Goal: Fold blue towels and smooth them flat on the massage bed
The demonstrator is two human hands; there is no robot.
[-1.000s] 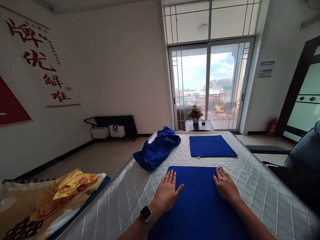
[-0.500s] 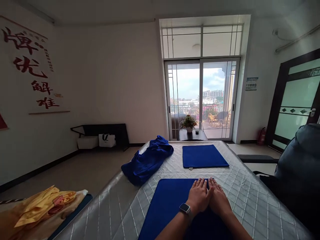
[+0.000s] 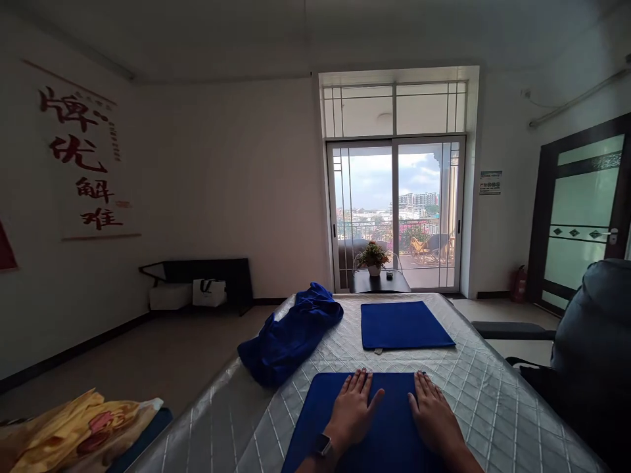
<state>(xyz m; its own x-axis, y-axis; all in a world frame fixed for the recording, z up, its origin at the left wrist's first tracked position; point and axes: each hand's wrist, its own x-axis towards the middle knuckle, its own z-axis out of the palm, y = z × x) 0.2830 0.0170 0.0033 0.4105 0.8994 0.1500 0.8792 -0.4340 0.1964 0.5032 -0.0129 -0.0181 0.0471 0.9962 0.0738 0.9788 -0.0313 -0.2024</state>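
Observation:
A blue cloth [image 3: 389, 420] lies flat before me on a silver quilted table cover [image 3: 493, 394]. My left hand [image 3: 352, 404], with a watch at the wrist, rests flat on it left of the middle, fingers stretched out. On the cloth's right edge lies my right hand [image 3: 434, 407], also flat and open, thumb pointing inward. Part of the cloth is hidden beneath my hands and forearms. Farther back is a second flat blue cloth [image 3: 405, 325], squared, with a small pale tag at its near edge. A crumpled heap of blue fabric [image 3: 290, 335] sits to the left.
Beside the table at lower left lies yellow patterned fabric [image 3: 73, 430]. A dark padded chair [image 3: 591, 341] stands close on the right. Beyond the far edge is a small black table [image 3: 379, 282] with a potted plant [image 3: 373, 256], before sliding glass doors [image 3: 419, 197].
My hands have moved apart; the left slid leftward across the cloth, while the right stayed near its right edge. The camera has tilted up slightly, so the scene sits lower.

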